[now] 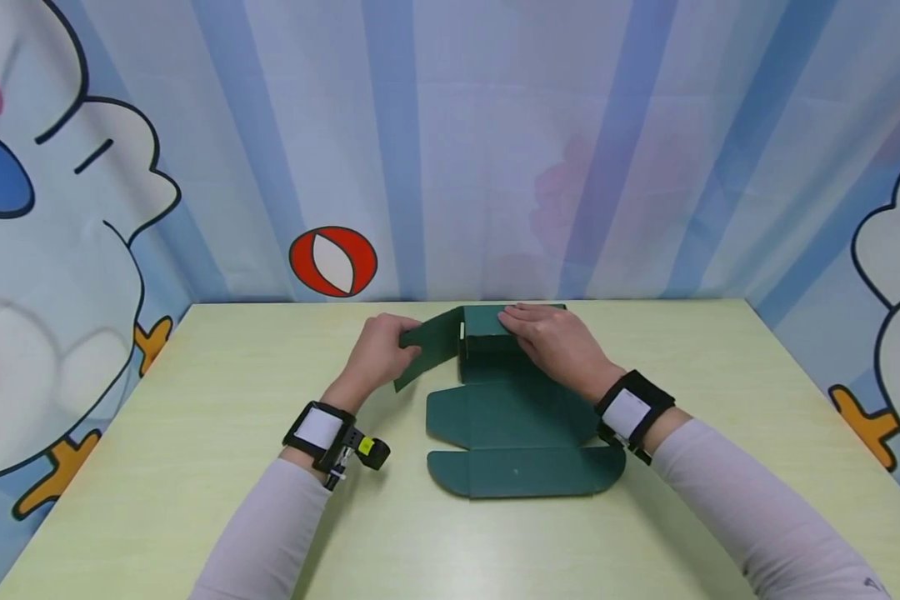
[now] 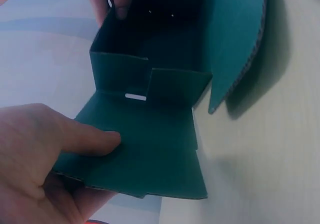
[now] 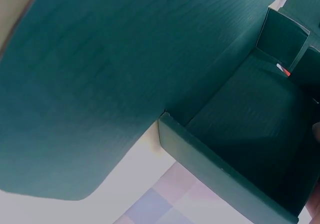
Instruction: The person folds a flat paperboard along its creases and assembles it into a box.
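A partly folded green cardboard box (image 1: 521, 412) lies on the table, its lid panel and rounded flaps spread toward the person. My left hand (image 1: 378, 350) pinches the box's left side flap (image 2: 150, 139), thumb on the upper face and fingers beneath. That flap slants outward from the standing side wall and has a narrow slot at its fold. At the far end, my right hand (image 1: 558, 346) grips the back wall of the box, with fingers on both sides of it in the left wrist view. The right wrist view shows the hollow inside and the right side wall (image 3: 215, 166) standing up.
The box sits near the far edge of the pale yellow table (image 1: 195, 433). Behind it hangs a striped blue curtain (image 1: 465, 150) with cartoon prints. A wrist camera (image 1: 371, 452) juts out from the left wrist, beside the lid flaps.
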A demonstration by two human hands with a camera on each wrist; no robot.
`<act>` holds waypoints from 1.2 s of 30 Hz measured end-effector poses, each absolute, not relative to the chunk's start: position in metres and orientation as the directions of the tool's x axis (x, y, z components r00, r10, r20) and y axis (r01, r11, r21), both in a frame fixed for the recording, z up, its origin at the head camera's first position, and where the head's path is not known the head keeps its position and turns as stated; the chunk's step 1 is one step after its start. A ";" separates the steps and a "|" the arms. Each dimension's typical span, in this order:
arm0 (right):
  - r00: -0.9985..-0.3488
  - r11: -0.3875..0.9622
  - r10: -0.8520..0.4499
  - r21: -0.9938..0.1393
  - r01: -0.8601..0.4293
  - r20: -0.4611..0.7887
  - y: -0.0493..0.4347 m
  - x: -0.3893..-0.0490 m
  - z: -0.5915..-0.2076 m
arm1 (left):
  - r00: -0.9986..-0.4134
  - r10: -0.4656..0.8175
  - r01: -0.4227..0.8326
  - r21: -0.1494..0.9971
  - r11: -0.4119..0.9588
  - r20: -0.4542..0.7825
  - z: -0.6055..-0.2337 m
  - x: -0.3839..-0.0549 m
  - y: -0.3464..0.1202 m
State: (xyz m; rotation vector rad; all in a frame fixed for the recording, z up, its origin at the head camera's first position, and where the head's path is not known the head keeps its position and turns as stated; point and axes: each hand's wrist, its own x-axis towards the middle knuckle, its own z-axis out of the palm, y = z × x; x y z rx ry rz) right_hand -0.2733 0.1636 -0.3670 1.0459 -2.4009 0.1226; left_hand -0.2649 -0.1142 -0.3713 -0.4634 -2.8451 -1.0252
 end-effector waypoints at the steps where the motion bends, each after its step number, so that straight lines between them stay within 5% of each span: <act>1: -0.572 0.699 -0.659 0.117 -0.705 0.489 0.163 -0.273 -0.367 | -0.952 0.259 0.305 0.616 0.726 0.166 -0.370 -0.264 -0.113; 21: -0.577 0.708 -0.641 0.099 -0.699 0.507 0.162 -0.274 -0.368 | -0.942 0.324 0.309 0.595 0.742 0.086 -0.355 -0.252 -0.088; 36: -0.589 0.717 -0.637 0.103 -0.689 0.497 0.159 -0.270 -0.367 | -0.967 0.228 0.246 0.636 0.731 0.112 -0.360 -0.239 -0.067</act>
